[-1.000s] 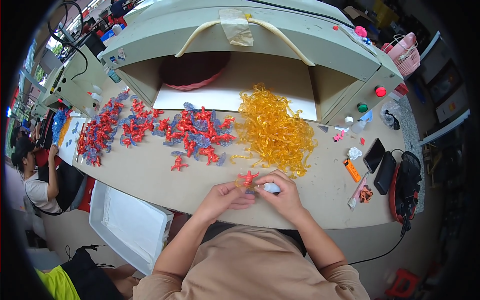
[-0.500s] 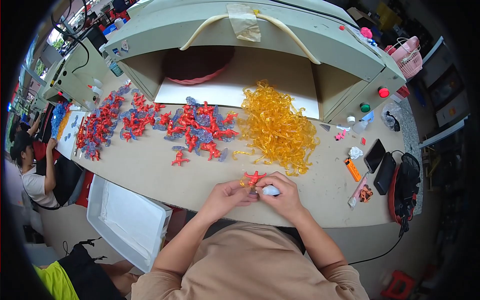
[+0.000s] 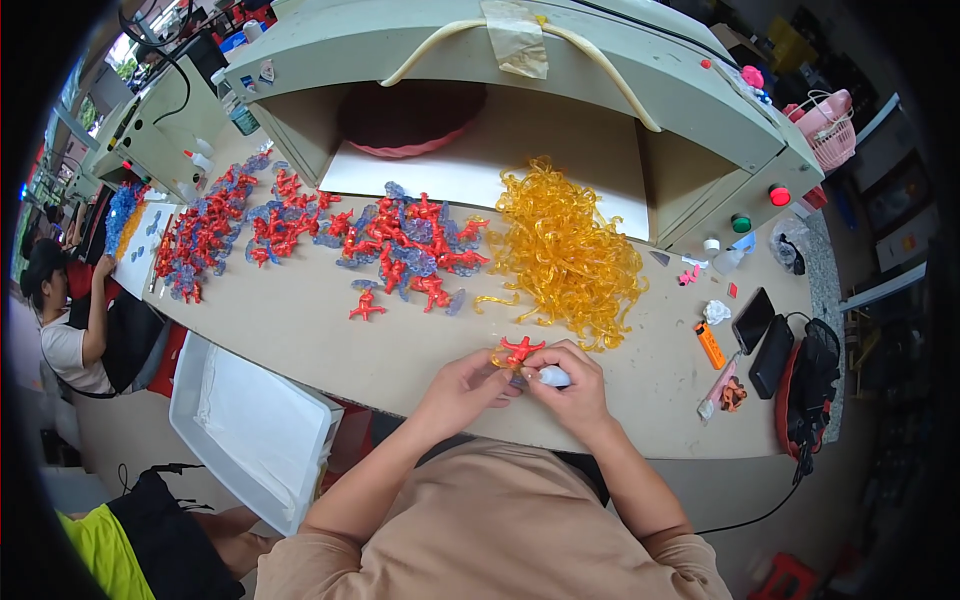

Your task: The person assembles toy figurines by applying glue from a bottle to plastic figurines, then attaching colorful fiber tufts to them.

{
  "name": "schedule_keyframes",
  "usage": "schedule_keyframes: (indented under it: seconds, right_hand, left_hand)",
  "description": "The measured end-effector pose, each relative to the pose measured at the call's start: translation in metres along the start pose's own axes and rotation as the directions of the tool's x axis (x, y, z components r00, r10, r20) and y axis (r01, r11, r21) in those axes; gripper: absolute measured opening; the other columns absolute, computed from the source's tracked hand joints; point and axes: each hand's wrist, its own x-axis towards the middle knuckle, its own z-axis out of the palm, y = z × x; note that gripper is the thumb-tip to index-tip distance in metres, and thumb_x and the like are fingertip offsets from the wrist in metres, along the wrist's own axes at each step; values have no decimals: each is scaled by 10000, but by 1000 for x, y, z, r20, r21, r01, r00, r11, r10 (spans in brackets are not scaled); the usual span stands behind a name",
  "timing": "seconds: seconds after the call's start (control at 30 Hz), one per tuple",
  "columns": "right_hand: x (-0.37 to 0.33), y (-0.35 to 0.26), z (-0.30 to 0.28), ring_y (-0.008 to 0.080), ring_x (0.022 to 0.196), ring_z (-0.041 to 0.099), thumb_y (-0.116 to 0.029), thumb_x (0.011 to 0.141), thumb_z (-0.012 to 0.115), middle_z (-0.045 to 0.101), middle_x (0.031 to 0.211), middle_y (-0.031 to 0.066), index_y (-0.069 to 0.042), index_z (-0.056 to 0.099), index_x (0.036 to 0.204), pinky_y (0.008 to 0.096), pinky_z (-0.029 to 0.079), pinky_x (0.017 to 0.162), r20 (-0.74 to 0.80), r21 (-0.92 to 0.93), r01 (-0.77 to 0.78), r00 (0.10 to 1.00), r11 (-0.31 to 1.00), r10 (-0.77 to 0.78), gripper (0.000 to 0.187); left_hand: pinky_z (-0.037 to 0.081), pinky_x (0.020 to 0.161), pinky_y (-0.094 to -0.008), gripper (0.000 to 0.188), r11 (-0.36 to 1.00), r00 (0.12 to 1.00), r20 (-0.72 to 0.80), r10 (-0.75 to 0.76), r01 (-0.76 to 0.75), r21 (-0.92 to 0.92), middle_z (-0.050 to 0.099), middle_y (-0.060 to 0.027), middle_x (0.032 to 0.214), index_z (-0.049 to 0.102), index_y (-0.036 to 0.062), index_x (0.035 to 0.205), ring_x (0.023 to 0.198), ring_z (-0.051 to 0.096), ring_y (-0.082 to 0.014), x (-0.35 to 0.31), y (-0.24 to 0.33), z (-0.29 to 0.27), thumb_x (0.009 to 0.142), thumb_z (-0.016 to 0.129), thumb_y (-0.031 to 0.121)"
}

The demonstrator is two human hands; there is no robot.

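Observation:
Near the table's front edge, my left hand (image 3: 460, 392) is closed on a small red figurine (image 3: 521, 349) with its arms spread. A translucent yellow curl (image 3: 497, 358) shows at the figurine's left side, by my left fingertips; whether it is attached I cannot tell. My right hand (image 3: 577, 392) grips a small white squeeze bottle (image 3: 554, 376), held close against the figurine's lower part. The fingers hide the figurine's base and the bottle's tip. Just beyond my hands lies a heap of translucent yellow curled pieces (image 3: 570, 255).
Red figurines on purple bases (image 3: 405, 240) spread across the table's left half; one red figurine (image 3: 366, 303) lies nearer. A grey-green hooded cabinet (image 3: 700, 130) stands behind. An orange lighter (image 3: 710, 345) and a phone (image 3: 752, 320) lie at right. A white bin (image 3: 250, 430) sits below left; a co-worker (image 3: 85, 330) sits beyond.
The whole view has shifted slightly, moving the scene to the right. Both hands keep their grip on the figurine and the bottle, almost unmoved over the table.

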Motion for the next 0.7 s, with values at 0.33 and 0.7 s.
schedule_keyframes:
  seconds: [0.33, 0.7]
  right_hand:
    - [-3, 3, -1, 213, 805, 640, -18, 727, 748, 653, 880, 79, -39, 662, 885, 313, 507, 713, -20, -2, -31, 999, 1000, 31, 180]
    - [-5, 2, -3, 216, 802, 641, 17, 687, 739, 652, 885, 83, -39, 652, 905, 317, 513, 708, -23, -33, 57, 998, 998, -58, 241]
  left_hand:
    - [588, 758, -296, 315, 993, 992, -51, 116, -115, 26, 599, -48, 1143, 564, 32, 1259, 1060, 585, -137, 3, -3, 7, 955, 561, 116]
    - [588, 729, -262, 276, 976, 977, -91, 195, -184, 117, 590, -37, 1073, 608, 23, 1207, 968, 592, -105, 1, -3, 14, 944, 569, 94]
